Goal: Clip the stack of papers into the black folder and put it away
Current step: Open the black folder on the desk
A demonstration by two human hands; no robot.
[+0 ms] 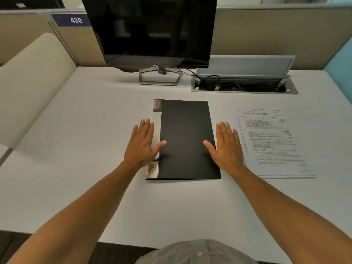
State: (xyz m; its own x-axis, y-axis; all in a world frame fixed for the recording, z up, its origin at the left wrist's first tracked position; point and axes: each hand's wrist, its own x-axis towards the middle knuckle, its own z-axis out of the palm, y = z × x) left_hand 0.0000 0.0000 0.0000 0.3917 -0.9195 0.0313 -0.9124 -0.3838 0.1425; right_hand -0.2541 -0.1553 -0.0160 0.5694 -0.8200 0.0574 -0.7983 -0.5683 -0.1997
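A closed black folder (186,138) with a white spine label lies flat in the middle of the white desk (95,130). To its right lies a stack of printed papers (272,141), squared and flat. My left hand (142,144) is spread palm down over the folder's left spine edge, thumb resting on the black cover. My right hand (226,145) is spread palm down at the folder's right edge, thumb on the cover, between folder and papers. Neither hand holds anything.
A dark monitor (152,31) on a metal stand (160,76) stands behind the folder. An open cable tray (243,86) with wires sits at the back right. Cubicle partitions ring the desk; a beige panel (34,82) is at the left.
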